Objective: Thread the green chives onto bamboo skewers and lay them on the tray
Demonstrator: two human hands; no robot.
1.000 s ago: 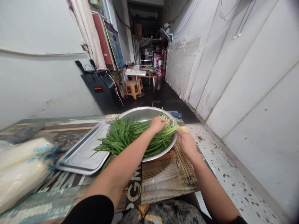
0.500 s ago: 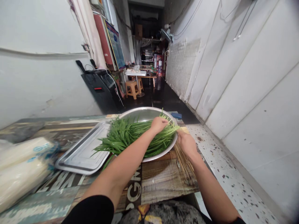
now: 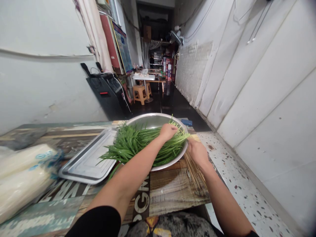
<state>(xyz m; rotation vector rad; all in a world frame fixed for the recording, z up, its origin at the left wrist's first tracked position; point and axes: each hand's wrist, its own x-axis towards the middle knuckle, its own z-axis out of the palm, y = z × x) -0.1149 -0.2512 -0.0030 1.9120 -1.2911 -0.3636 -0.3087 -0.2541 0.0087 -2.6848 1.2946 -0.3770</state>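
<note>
A wide steel bowl (image 3: 145, 120) holds a large heap of Chinese chives (image 3: 138, 141), leaves to the left and pale stem ends to the right. My left hand (image 3: 168, 131) reaches over the heap, its fingers closed in a pinch among the stems. At the bowl's right rim, my right hand (image 3: 197, 152) is closed where the pale stem ends come together; its fingertips are partly hidden. Beneath my right hand, a bundle of thin bamboo skewers (image 3: 194, 171) lies on the table (image 3: 170, 194).
Left of the bowl sits a metal tray (image 3: 86, 161), with some leaves hanging over its edge. Clear plastic packs of pale contents (image 3: 27, 177) lie farther left. A small blue object (image 3: 187, 122) is behind the bowl. Stools (image 3: 140, 93) stand beyond.
Almost nothing differs. Both hands keep their places at the stem ends, and the view has shifted very slightly.
</note>
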